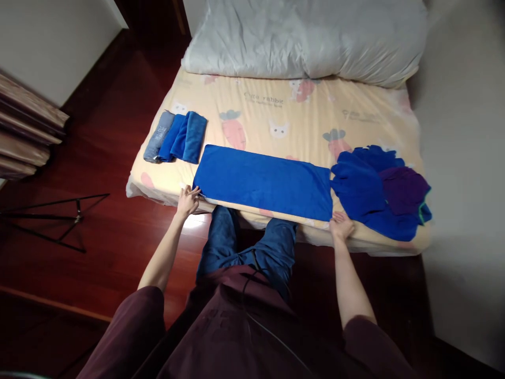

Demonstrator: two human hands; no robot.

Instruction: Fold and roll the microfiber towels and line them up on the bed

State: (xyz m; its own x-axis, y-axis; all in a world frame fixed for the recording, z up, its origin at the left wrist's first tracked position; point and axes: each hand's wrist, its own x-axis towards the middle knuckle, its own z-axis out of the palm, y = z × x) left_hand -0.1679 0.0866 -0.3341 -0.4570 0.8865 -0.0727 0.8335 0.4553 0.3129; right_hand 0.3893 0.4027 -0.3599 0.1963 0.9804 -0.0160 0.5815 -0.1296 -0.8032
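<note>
A blue towel (264,181) lies flat as a long rectangle along the near edge of the bed. At its near left corner is my left hand (189,200), fingers pressed together on the cloth's corner. My right hand (341,226) pinches the near right corner. Several rolled or folded towels, grey (159,138) and blue (194,137), lie side by side beyond the left end. Right of the flat towel sits a crumpled heap of blue cloth (361,184) with a purple cloth (404,195) on it.
The bed (260,121) has a yellow sheet printed with carrots and rabbits. A pale grey quilt (307,39) is bunched at its far side. Black tripod legs (78,217) stand on the floor at the left, near a curtain (27,126). A wall rises at the right.
</note>
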